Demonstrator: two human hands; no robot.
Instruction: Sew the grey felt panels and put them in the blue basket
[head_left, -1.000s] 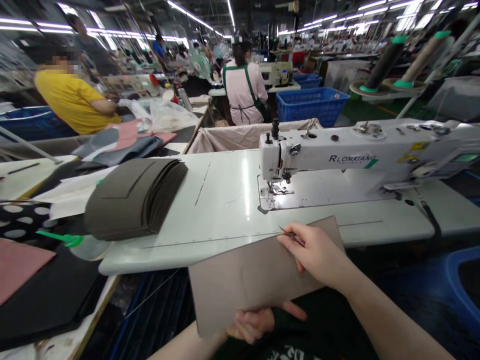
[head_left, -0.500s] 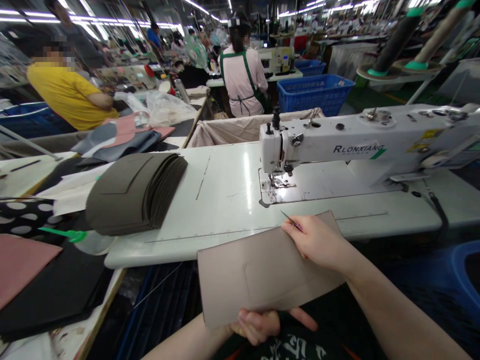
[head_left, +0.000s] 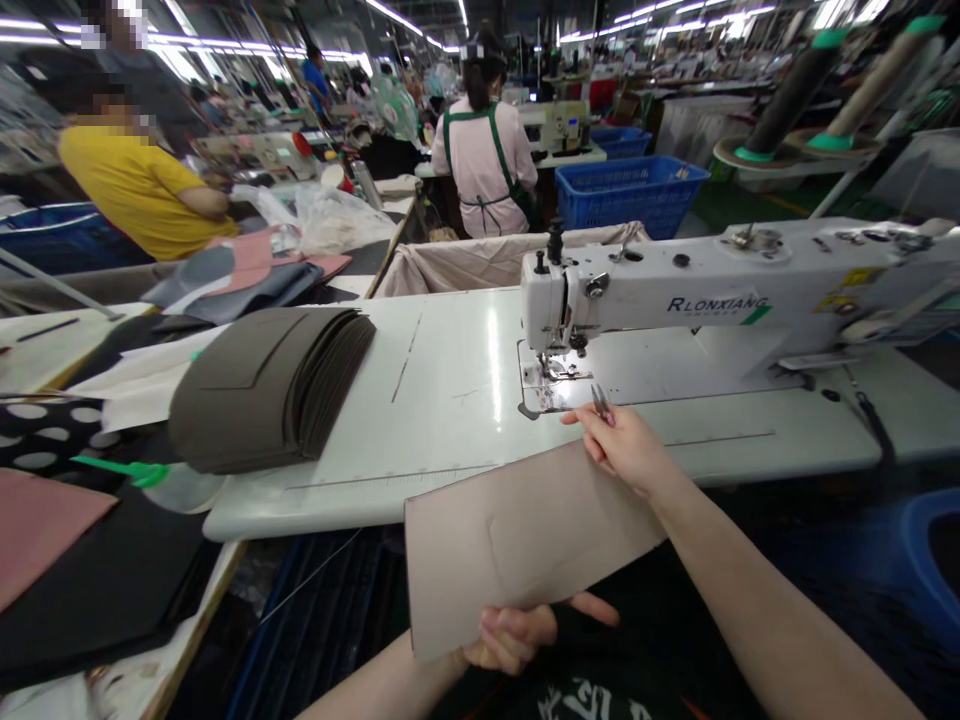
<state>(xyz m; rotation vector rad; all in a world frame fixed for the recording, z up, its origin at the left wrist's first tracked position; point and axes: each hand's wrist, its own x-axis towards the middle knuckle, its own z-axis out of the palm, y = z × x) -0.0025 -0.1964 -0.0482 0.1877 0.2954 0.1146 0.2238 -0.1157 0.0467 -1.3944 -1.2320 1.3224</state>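
- And the right hand [head_left: 626, 445] has swung! A half-second ago the snips [head_left: 602, 405] aimed leftward along the panel [head_left: 517, 540]; now their tips point up, toward the machine [head_left: 645, 285], and the panel's left end has edged right.
- Right fingers: most close in around the snips, the index stretched out to the left. Whether any also pinch the panel's top edge, I cannot tell.
- Left hand [head_left: 517, 637]: fingers curled and clamped on the panel's lower edge, one sticking out to the right, clear of it.
- The panel itself hangs tilted before the table's [head_left: 442, 400] near edge, between the hands. Resting on that edge? Can't say.
- Here's the danger: those bare tips sit just beyond the panel's top edge. One careless turn of the wrist back, and they could nick or scratch it.
- That lone left grip is low; if the right isn't helping, the panel could swing or sag.
- Squeeze too hard down there and it may crease.
- Loosen the right fingers, and the snips could drop onto the table.
- Over on the left, the stack [head_left: 240, 400] fans at its right side; a bump might slide it.
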